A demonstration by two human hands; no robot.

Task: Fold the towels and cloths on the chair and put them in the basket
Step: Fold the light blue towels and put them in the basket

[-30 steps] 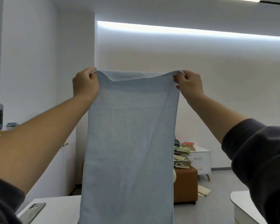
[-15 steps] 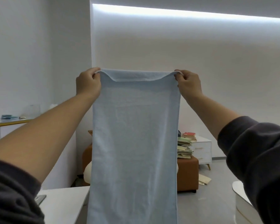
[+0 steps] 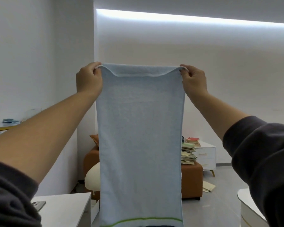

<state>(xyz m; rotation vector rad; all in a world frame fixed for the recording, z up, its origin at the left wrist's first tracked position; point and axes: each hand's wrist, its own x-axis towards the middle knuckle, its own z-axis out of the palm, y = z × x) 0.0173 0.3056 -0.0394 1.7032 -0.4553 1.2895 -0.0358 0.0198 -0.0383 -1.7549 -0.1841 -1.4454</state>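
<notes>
A light blue towel (image 3: 140, 128) hangs full length in the air in front of the person, stretched flat between both raised hands. The left hand (image 3: 88, 79) pinches its top left corner and the right hand (image 3: 193, 81) pinches its top right corner, fingers curled over the hem, so the top edge sags a little between them. A thin green stripe (image 3: 141, 220) runs across the towel near its bottom edge; no label or writing shows on the cloth. Dark sleeves (image 3: 261, 158) are pushed up on both forearms. Below left is a white table (image 3: 64, 208) with a phone (image 3: 38, 204) near its left edge. Behind the towel stands an orange-brown ottoman (image 3: 191, 181) bearing a stack of papers and booklets (image 3: 188, 153), with a white drawer cabinet (image 3: 205, 154) beside it and a few books (image 3: 193, 139) on its top; their covers are too small to read.
</notes>
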